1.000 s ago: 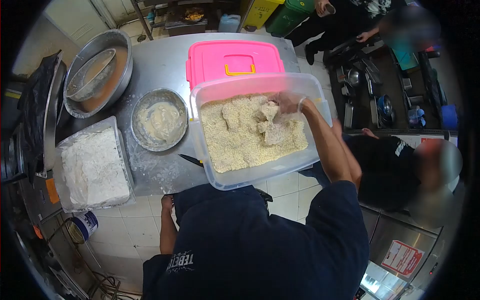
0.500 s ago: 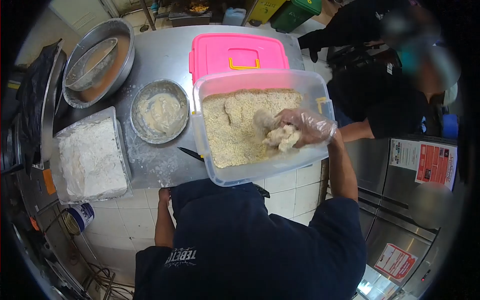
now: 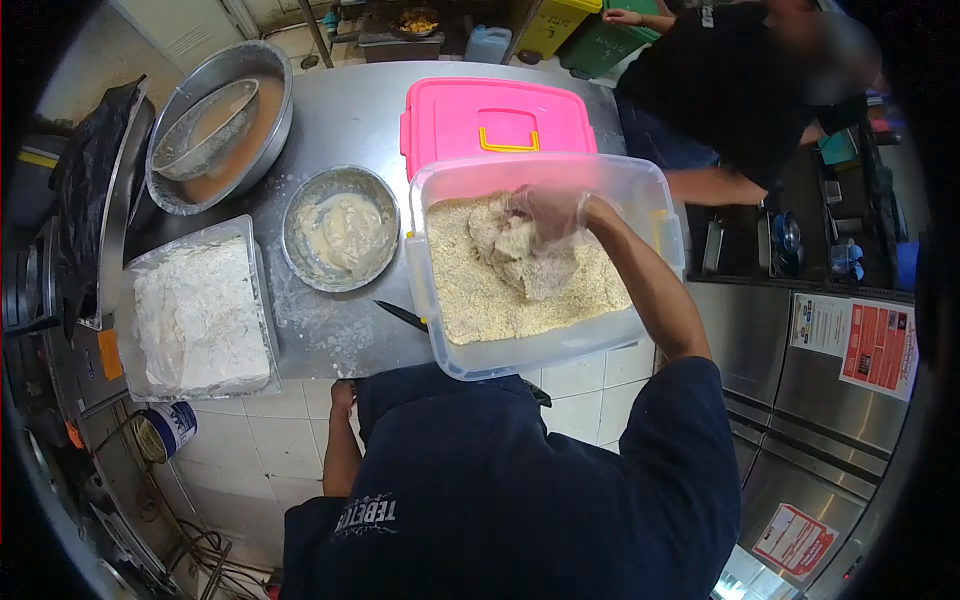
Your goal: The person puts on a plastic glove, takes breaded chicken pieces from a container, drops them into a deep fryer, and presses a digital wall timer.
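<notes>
My right hand, in a clear plastic glove, is inside a translucent plastic bin, over pale yellow crumbs. It touches a clump of crumb-coated pieces; motion blur smears its fingers, so their grip is unclear. Low beside the table's front edge hangs my left hand, away from the bin. Its fingers are too small and partly hidden to read. Left of the bin stands a metal bowl of thick pale batter. A tray of white flour sits farther left.
A pink lid with a yellow handle lies behind the bin. A large metal basin holds brownish liquid and a strainer-like insert. A black-bladed knife lies near the bin. Another person stands at the right by a counter.
My right hand has moved left and back within the bin, and the pieces lie more in the middle. The other person has shifted toward the back. The whole view has moved slightly.
</notes>
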Available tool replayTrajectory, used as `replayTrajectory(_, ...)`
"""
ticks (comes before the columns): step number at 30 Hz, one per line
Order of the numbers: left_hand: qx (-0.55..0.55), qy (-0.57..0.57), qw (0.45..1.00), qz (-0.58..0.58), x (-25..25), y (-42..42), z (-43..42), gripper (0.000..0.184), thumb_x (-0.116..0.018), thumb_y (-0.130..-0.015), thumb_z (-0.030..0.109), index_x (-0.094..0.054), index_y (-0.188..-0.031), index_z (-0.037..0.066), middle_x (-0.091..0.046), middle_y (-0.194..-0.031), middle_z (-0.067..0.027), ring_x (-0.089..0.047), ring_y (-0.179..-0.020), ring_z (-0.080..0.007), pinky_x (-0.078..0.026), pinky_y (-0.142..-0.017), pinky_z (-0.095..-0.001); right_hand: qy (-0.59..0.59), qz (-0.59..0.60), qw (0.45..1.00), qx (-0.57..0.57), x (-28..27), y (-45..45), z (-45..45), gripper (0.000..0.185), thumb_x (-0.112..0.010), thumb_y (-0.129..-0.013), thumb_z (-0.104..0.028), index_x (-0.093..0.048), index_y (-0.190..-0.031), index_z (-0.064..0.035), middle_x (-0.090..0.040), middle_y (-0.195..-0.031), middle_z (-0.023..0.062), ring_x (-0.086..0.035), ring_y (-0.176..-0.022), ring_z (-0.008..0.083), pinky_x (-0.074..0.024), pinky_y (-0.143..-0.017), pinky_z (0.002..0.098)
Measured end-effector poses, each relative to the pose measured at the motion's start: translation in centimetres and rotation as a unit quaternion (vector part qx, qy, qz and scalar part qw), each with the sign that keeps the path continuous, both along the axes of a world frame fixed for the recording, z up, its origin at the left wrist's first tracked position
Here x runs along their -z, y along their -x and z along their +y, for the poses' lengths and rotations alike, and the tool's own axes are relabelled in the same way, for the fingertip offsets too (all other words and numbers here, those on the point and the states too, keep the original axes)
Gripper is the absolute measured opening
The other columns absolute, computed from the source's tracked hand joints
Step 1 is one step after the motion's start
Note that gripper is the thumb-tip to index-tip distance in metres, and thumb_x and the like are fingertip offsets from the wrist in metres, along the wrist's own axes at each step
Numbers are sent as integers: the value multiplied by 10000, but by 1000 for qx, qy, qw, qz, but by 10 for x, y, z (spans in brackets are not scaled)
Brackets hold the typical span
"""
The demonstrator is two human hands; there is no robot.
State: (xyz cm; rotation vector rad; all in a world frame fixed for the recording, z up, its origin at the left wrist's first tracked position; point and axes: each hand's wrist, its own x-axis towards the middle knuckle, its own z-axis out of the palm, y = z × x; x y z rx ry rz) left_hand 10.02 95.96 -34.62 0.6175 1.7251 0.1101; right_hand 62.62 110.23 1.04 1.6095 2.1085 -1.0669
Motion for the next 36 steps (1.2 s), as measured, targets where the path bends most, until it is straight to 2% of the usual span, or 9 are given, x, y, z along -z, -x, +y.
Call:
replayTrajectory(7,5,-5,998,-55,-3,0,2,172,-475,-794,219,-536,-833,63,-532,-721,-37,-507,-588,-157,-399,-528,-308,-75,-48,996,-16,12,-1,-10,579,-732,-492,-152,-602,-1056,-135,-610,-935,98,-581,-842,254,-469,-758,351)
replayTrajectory(11,19,11,1000,-8,-21,-11,12,225,-472,-823,271,-543,-853,60,-544,-736,-35,-527,-610,-160,-406,-527,-312,77,-16,993,88,12,-15,-1,667,-782,-499,-232,-571,-1126,-141,-564,-1138,129,-538,-1045,261,-436,-908,376)
replayTrajectory(13,19,9,1000,-3,-18,-12,16,238,-472,-829,285,-545,-858,61,-549,-743,-34,-534,-622,-160,-410,-531,-315,135,135,960,206,38,-33,2,702,-826,-441,-337,-599,-1082,-164,-639,-833,68,-597,-754,215,-487,-671,353)
replayTrajectory(16,-6,-18,1000,-8,-7,-7,14,224,-483,-828,294,-545,-843,79,-538,-723,-30,-535,-628,-159,-413,-527,-323,3,-4,998,67,18,-17,2,650,-813,-477,-312,-602,-1074,-164,-639,-843,63,-598,-777,208,-495,-669,336)
replayTrajectory(19,-32,-4,999,-31,-18,-9,10,232,-487,-833,324,-541,-820,99,-524,-690,-25,-523,-616,-153,-410,-515,-321,-40,78,993,78,50,-30,-3,612,-799,-484,-275,-610,-1056,-169,-635,-853,56,-592,-751,204,-487,-642,338)
replayTrajectory(23,-13,-20,1000,-20,0,-6,8,202,-507,-819,283,-536,-755,94,-501,-624,-21,-490,-555,-148,-387,-460,-309,3,41,992,120,15,-6,-6,601,-783,-467,-242,-614,-1039,-168,-620,-850,44,-581,-763,195,-478,-665,330)
replayTrajectory(25,-32,-25,999,-12,3,-6,9,233,-507,-825,297,-539,-737,84,-490,-599,-25,-483,-528,-144,-375,-436,-304,2,-77,997,32,-22,21,-9,628,-782,-447,-221,-607,-1047,-165,-620,-879,43,-580,-779,194,-475,-675,341)
replayTrajectory(31,5,-29,999,-23,-2,-8,9,204,-487,-812,265,-541,-763,74,-501,-618,-38,-489,-537,-150,-378,-437,-306,50,-37,997,54,-10,22,-13,561,-761,-509,-238,-612,-1046,-168,-619,-797,64,-581,-755,203,-476,-677,359)
replayTrajectory(36,-29,-45,998,-39,0,-1,1,161,-466,-804,221,-531,-818,74,-513,-688,-38,-487,-565,-150,-379,-452,-296,-17,-15,1000,-20,-67,39,-46,549,-740,-576,-186,-587,-1101,-137,-573,-1101,88,-561,-963,235,-472,-796,338)
